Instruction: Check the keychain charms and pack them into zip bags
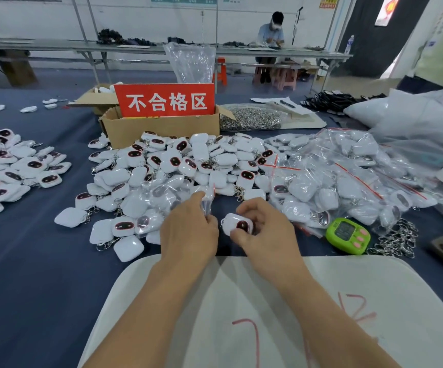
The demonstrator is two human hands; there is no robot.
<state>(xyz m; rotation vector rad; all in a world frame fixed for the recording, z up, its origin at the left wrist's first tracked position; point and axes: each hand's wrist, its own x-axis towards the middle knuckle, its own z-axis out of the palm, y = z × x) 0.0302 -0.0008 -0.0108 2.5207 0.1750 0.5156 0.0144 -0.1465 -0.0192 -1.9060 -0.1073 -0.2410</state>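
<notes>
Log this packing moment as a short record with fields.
left hand: pinches a clear zip bag
right hand: holds one white charm, dark face showing
loose charms: heap behind the hands
bagged charms: pile on the right
cardboard box: behind the heap, bears a red sign
green timer: right of the right hand

On the desk (29,261), a board (374,301) lies at the near edge. Beyond it the left grip (188,229) holds a bag (208,197), and the right grip (265,229) just beside it holds a charm (237,224). Behind them is the middle pile (178,166), with a left pile (10,168) well apart and a bagged pile (342,176) to the right. A box (162,128) stands behind the middle pile, a sign (165,100) in it. A timer (347,235) sits right of the grips, with rings (398,240) just beside it.
</notes>
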